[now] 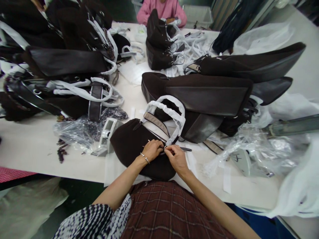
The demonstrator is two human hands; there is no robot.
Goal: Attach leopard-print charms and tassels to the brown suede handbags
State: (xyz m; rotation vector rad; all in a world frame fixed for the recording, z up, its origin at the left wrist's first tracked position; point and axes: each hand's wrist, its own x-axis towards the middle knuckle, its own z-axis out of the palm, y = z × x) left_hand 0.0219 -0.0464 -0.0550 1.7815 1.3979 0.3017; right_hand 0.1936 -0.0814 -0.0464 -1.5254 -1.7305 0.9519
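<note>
A dark brown handbag (129, 142) lies at the table's front edge, close to my body. Its handle (180, 116) is wrapped in white padding and arches up at the back. My left hand (152, 151) rests on the bag with its fingers closed in a pinch. Close beside it, my right hand (177, 160) pinches with thumb and forefinger. Between the fingertips there is a small dark fitting with a ribbed, shiny part (161, 153), too small and covered to name. A thin dark strap end (186, 149) sticks out past my right fingers.
Dark bags (209, 93) are stacked behind and to the right; more bags (67, 61) pile up at left. A grey tape dispenser (106, 137) stands beside the handbag. Clear plastic wrap (239, 142) lies at right. Across the table sits a person in a pink top (149, 11).
</note>
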